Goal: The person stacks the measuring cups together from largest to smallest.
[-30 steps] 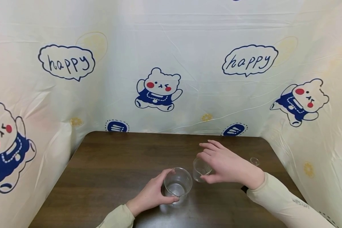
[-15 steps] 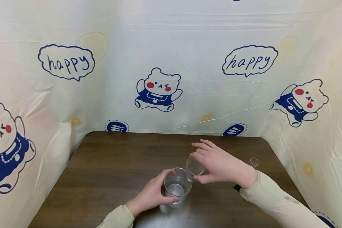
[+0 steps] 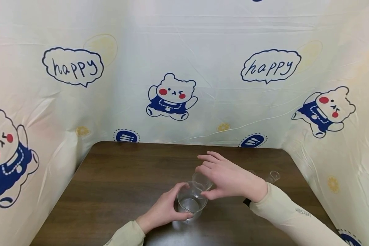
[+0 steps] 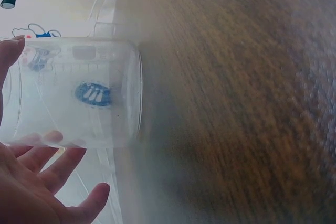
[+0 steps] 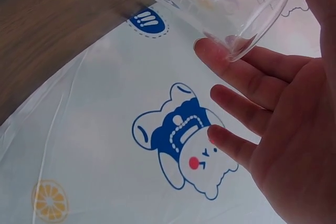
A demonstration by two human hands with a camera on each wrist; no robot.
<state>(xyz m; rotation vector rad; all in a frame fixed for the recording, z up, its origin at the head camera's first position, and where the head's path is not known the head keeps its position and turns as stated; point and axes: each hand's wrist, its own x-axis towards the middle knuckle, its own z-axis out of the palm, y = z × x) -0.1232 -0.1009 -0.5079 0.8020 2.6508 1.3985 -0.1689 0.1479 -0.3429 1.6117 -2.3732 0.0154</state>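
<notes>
My left hand (image 3: 163,209) grips a clear glass beaker (image 3: 191,204) near its rim, thumb on the near side and fingers on the far side. In the left wrist view this beaker (image 4: 79,114) has faint graduation marks and its base sits on the table. My right hand (image 3: 230,177) pinches a smaller clear beaker (image 3: 200,178) between thumb and forefinger, the other fingers spread. That smaller beaker (image 5: 210,3) is tilted toward the larger one, and its lower end overlaps the larger rim in the head view. No contents show in either beaker.
A small clear glass vessel (image 3: 274,176) stands at the right of the dark wooden table (image 3: 126,171), behind my right forearm. Part of another clear rim shows just beyond that wrist. A printed curtain (image 3: 221,51) encloses the table at the back and sides.
My right hand has moved left with the smaller beaker, from beside the larger beaker to over its rim. My left hand and the larger beaker have stayed in place.
</notes>
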